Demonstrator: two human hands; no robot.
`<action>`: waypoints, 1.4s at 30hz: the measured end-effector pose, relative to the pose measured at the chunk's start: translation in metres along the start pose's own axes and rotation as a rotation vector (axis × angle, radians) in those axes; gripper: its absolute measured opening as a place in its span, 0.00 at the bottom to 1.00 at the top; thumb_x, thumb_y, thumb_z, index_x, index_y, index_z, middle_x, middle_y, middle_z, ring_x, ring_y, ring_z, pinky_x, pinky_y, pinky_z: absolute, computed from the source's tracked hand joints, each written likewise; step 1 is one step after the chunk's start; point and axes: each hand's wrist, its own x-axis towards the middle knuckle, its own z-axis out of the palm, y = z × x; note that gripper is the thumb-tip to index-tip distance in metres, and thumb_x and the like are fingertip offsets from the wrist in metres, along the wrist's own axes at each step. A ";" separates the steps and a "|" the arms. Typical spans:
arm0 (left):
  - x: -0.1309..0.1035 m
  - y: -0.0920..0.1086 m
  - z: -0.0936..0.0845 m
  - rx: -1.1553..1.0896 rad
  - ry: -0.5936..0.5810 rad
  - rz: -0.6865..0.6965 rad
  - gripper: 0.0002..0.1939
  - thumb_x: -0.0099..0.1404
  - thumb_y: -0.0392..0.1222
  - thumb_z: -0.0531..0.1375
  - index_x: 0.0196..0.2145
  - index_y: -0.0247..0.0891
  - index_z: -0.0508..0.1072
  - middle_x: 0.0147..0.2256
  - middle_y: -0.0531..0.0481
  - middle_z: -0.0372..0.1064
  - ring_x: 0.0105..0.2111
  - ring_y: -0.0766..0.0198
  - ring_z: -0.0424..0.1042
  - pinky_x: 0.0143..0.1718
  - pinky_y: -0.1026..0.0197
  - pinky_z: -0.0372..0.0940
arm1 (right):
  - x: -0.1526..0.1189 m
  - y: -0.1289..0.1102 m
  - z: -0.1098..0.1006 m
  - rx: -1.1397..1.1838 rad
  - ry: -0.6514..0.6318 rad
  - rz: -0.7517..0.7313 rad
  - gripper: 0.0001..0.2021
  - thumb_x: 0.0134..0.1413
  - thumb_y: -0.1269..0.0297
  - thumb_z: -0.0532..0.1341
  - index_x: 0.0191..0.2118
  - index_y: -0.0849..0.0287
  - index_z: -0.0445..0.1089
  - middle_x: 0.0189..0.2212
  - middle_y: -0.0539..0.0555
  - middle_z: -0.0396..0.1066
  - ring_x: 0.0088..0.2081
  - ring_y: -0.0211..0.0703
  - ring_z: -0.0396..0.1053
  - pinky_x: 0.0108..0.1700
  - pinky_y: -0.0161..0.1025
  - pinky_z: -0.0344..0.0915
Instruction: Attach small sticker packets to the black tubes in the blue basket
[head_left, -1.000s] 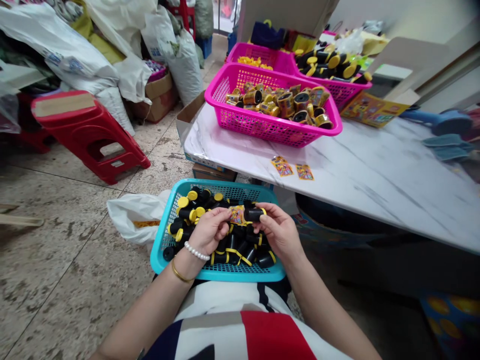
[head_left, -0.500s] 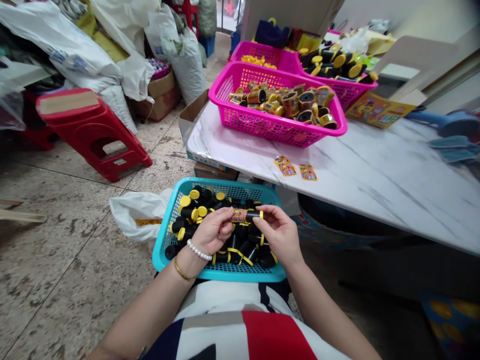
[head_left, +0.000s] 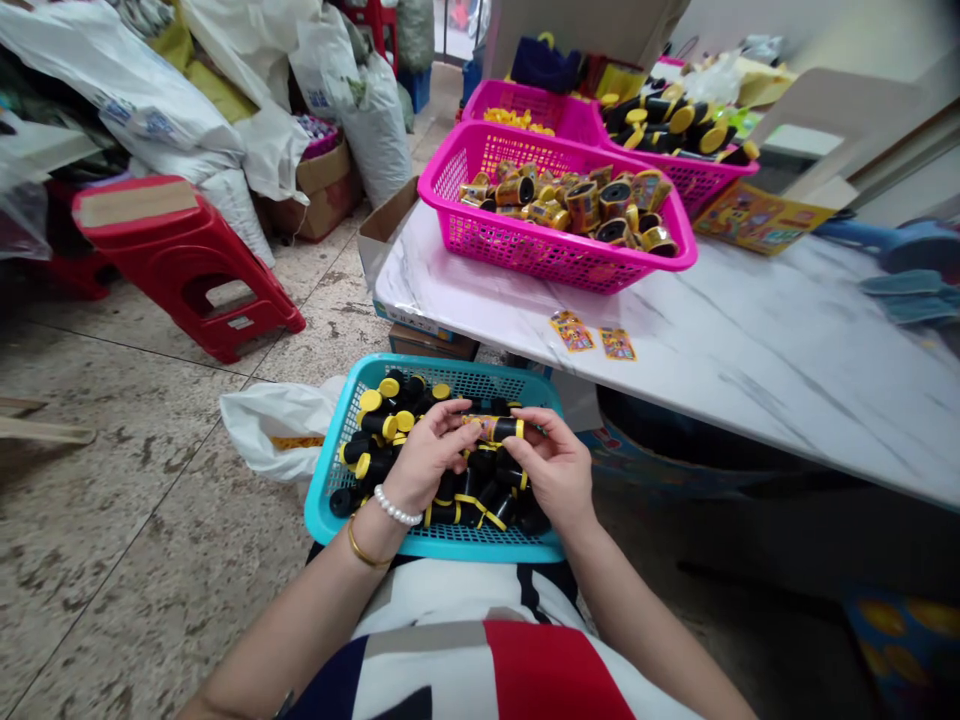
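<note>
Between my hands, over the basket, lies a small black plastic bottle with a yellow cap (head_left: 507, 428), held sideways with the cap to the right. A colourful printed sticker (head_left: 480, 427) covers its left part. My left hand (head_left: 431, 455) has thumb and fingers closed on the stickered end. My right hand (head_left: 556, 462) pinches the capped end between thumb and fingers. Below them a turquoise basket (head_left: 324, 490) is full of similar black bottles (head_left: 375, 465) with yellow caps, partly hidden by my hands.
On the marble-patterned table (head_left: 720, 350) ahead stand a pink basket (head_left: 540, 262) of stickered bottles and a second pink basket (head_left: 720, 180) of black ones. Two loose stickers (head_left: 617, 343) lie near the table edge. A red stool (head_left: 180, 250) and a white bag (head_left: 277, 425) are at left.
My left fingers have shifted from pinching the sticker's left end to lying along the stickered part of the bottle. The sticker now sits closer round the bottle. My right hand keeps its hold.
</note>
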 end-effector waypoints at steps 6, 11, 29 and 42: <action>0.004 -0.004 0.001 0.058 -0.088 -0.018 0.19 0.51 0.45 0.70 0.37 0.33 0.74 0.26 0.52 0.69 0.24 0.73 0.65 0.24 0.70 0.59 | -0.001 -0.003 -0.007 -0.323 -0.092 -0.168 0.14 0.49 0.63 0.67 0.44 0.49 0.74 0.42 0.54 0.70 0.45 0.47 0.69 0.50 0.46 0.67; 0.005 -0.005 0.001 0.019 -0.120 -0.031 0.20 0.51 0.44 0.70 0.40 0.35 0.73 0.30 0.51 0.71 0.26 0.72 0.67 0.27 0.68 0.60 | 0.003 -0.001 -0.011 -0.277 -0.132 -0.148 0.14 0.51 0.62 0.66 0.45 0.49 0.74 0.43 0.55 0.69 0.45 0.47 0.70 0.46 0.44 0.69; 0.003 -0.003 -0.005 0.043 -0.246 -0.083 0.20 0.58 0.47 0.65 0.45 0.35 0.73 0.32 0.48 0.72 0.28 0.68 0.69 0.27 0.66 0.59 | 0.004 -0.009 -0.026 -0.429 -0.250 -0.313 0.16 0.51 0.70 0.65 0.47 0.51 0.72 0.41 0.54 0.71 0.38 0.42 0.71 0.43 0.42 0.70; -0.001 0.003 0.000 0.500 -0.126 0.223 0.20 0.62 0.50 0.60 0.48 0.36 0.70 0.35 0.46 0.74 0.32 0.64 0.71 0.32 0.63 0.65 | 0.006 0.004 -0.013 -0.293 -0.181 -0.235 0.09 0.50 0.68 0.66 0.40 0.54 0.74 0.38 0.54 0.72 0.39 0.44 0.72 0.43 0.43 0.72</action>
